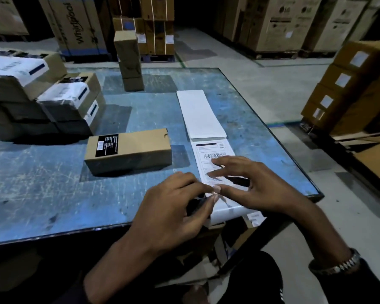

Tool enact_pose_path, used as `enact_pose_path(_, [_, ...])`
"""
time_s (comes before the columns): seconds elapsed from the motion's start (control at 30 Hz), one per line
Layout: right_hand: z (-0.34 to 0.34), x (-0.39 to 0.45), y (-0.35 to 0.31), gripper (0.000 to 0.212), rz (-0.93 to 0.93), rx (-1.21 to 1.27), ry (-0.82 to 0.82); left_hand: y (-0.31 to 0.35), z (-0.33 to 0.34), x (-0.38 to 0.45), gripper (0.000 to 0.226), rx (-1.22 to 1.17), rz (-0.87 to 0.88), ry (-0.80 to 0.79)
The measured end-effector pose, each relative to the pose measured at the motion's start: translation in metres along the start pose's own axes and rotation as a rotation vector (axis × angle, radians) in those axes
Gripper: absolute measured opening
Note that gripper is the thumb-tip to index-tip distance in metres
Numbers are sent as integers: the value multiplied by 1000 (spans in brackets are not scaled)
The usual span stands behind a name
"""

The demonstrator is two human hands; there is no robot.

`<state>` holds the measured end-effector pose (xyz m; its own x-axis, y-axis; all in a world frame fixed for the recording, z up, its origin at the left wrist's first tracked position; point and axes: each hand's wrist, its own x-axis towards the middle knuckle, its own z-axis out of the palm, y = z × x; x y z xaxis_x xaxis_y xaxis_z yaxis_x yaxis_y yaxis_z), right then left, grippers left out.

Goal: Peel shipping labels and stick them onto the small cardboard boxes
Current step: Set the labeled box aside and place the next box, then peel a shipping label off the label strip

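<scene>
While the left hand (173, 207) pinches the label (215, 165) corner near the surface (53, 189) edge, the right hand (250, 183) presses flat. A fast pull might tear it. The box (130, 150) waits left.

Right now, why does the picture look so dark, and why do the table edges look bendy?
Head view: the light is dim and bluish, so the far cartons and the lap sink into black; the blue table shows pale glare patches; the small cardboard box casts a dark shadow; the wide lens bows straight edges; the left hand looks slightly soft.
</scene>
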<state>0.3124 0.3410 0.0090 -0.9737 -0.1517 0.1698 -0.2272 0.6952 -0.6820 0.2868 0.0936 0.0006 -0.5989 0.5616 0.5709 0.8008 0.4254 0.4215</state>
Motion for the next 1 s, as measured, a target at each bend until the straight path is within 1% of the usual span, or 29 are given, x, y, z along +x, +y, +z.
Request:
enact_pose_path(0.13, [5, -17, -2, 31, -56, -58, 17, 35, 0, -42, 13, -147, -118, 96])
enact_pose_path(0.2, [6, -22, -1, 30, -55, -38, 13, 45, 6, -59, 16, -200, -277, 94])
enact_pose_path(0.3, [6, -29, -2, 33, -100, -93, 5, 46, 24, -71, 32, -212, -529, 11])
enact_pose_path(0.33, [6, -31, -3, 34, -107, -98, 1, 46, 29, -72, 35, -256, -601, 7])
enact_pose_path(0.37, [5, -31, -4, 35, -112, -99, -1, 47, 34, -72, 31, -337, -675, 18])
enact_pose_path(0.43, [6, -32, -3, 38, -133, -106, 0, 52, 41, -69, 14, -538, -782, 78])
enact_pose_path(0.47, [7, -32, -3, 38, -148, -114, 0, 56, 44, -68, 9, -614, -809, 119])
enact_pose_path(0.53, [8, -33, -3, 37, -166, -115, 1, 60, 48, -65, 8, -719, -848, 176])
enact_pose_path(0.63, [6, -37, -5, 33, -147, -56, -6, 64, 51, -62, 6, -812, -899, 233])
enact_pose_path(0.73, [6, -37, -4, 29, -159, -66, 11, 66, 54, -62, 11, -847, -882, 251])
enact_pose_path(0.87, [7, -37, -4, 30, -171, -56, 37, 67, 54, -59, 15, -959, -895, 260])
enact_pose_path(1.0, [9, -37, -5, 28, -180, -39, 51, 67, 56, -60, 16, -975, -891, 271])
